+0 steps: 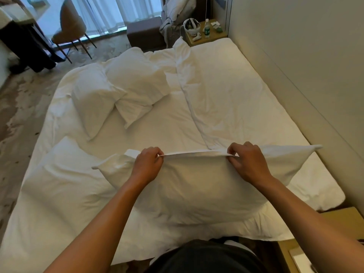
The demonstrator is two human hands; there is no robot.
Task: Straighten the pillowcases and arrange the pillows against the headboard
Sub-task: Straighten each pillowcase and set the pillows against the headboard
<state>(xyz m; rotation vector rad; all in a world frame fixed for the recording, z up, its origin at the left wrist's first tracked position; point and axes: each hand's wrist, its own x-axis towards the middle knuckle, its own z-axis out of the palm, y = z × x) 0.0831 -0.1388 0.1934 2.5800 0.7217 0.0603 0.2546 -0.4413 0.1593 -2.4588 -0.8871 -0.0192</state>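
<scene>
A white pillow [199, 186] lies across the near end of the bed in front of me. My left hand [148, 164] pinches the far edge of its pillowcase near the left end. My right hand [245, 160] pinches the same edge further right, and the hem is stretched taut between them. Two more white pillows [94, 99] [137, 81] lie overlapping at the bed's middle left. Another pillow [65, 174] lies flat at the near left. The padded headboard [295, 56] runs along the bed's right side.
A rumpled white duvet [226, 91] covers the bed's right half. A nightstand [204, 30] with a bottle and small items stands at the far corner. A brown chair [72, 30] and a bench stand near the curtains. A wooden nightstand [334, 243] is at my near right.
</scene>
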